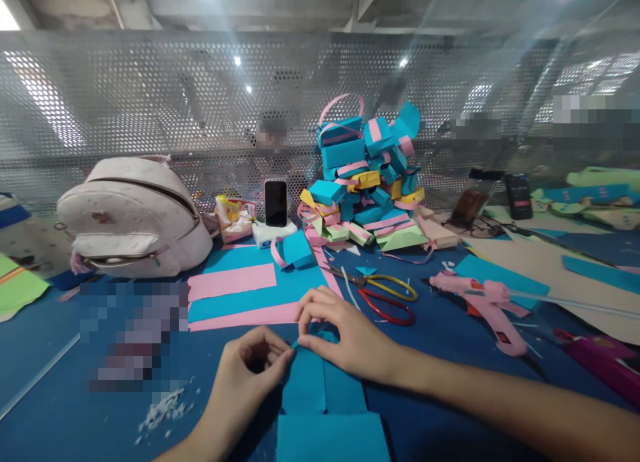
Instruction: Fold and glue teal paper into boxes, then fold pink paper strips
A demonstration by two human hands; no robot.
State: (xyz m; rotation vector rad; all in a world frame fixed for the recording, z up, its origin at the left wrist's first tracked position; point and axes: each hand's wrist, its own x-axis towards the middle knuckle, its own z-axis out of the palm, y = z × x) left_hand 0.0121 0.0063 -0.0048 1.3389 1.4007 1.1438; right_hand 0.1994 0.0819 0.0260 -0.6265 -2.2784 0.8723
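Running lengthwise away from the person's body, the folded blue paper (304, 385) is laid on the desk (425, 425) at the near middle, directly between and below the hands. Its far left corner is pinched from both sides: by the left hand (253, 375), whose thumb and forefinger are closed narrowly on the edge, and by the right hand (345, 332), whose thumb and forefinger are brought almost together just beside them. The fingertips of the two hands are kept nearly touching, so neither can be called clearly nearer to that corner. The paper's far end is partly covered by the right hand, while the left hand is set along its left side. Across the near end a broad blue panel (333, 439) is seen; whether it is joined to the long part cannot be told. Beyond the hands, a pink strip (233, 282) is spread over blue sheets, and the scissors (361, 284) are placed beyond the right hand, well apart from the paper.
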